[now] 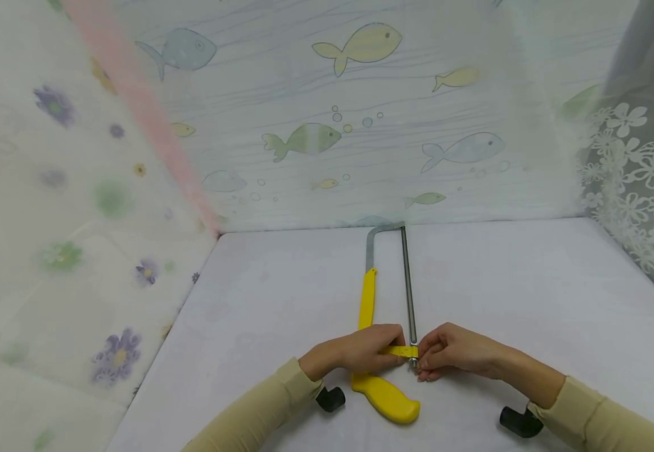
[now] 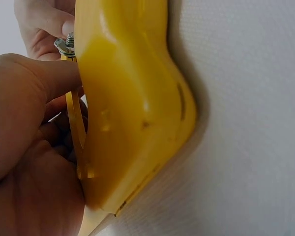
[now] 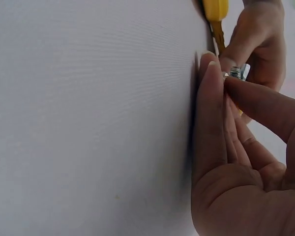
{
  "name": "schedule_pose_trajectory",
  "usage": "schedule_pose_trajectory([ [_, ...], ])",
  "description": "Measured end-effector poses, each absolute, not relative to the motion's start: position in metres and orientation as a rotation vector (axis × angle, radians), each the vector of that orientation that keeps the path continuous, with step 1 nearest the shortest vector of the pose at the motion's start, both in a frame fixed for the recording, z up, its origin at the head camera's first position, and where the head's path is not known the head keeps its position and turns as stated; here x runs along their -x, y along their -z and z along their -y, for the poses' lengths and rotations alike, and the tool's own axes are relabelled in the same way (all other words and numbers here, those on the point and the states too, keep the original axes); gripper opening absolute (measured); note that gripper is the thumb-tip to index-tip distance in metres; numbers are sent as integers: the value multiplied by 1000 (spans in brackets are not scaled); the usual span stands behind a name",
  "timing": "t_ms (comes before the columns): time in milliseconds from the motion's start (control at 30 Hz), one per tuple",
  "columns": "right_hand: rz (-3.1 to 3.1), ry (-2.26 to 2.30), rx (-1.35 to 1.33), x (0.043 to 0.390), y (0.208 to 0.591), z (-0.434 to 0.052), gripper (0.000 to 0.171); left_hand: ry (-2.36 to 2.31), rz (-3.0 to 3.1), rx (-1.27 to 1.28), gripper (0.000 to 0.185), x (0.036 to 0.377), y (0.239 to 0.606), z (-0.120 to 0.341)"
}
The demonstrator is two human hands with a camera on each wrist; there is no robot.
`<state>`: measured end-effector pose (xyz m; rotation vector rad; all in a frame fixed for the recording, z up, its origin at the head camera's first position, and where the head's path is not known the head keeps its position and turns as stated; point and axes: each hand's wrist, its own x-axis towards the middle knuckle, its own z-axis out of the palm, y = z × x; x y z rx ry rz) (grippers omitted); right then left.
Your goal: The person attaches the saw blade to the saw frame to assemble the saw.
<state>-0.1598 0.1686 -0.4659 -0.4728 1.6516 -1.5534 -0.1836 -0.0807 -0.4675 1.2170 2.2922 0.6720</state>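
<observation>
A hacksaw with a yellow handle and a grey metal front lies on the white table, pointing away from me. Its blade side runs along the right. My left hand grips the yellow crosspiece at the near end of the frame, just above the handle. A threaded bolt with a wing nut sticks out of that crosspiece. My right hand reaches in from the right, and its thumb and finger pinch the tip of the bolt beside the wing nut. The fingertips cover the bolt's very end.
The white tabletop meets a fish-print curtain at the back, close to the saw's far end. A flowered curtain hangs on the left, a lace one on the right. Black wrist mounts sit below both sleeves.
</observation>
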Motion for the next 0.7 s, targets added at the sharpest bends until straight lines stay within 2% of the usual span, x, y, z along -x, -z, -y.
schedule_pose_trajectory([
  [300,-1826,1425,503,156,462,-167,16,-672,-2297,-1224,10,183,468,80],
  [700,-1803,1402,463,155,462,-162,16,-669,-2302,-1220,10,182,467,81],
])
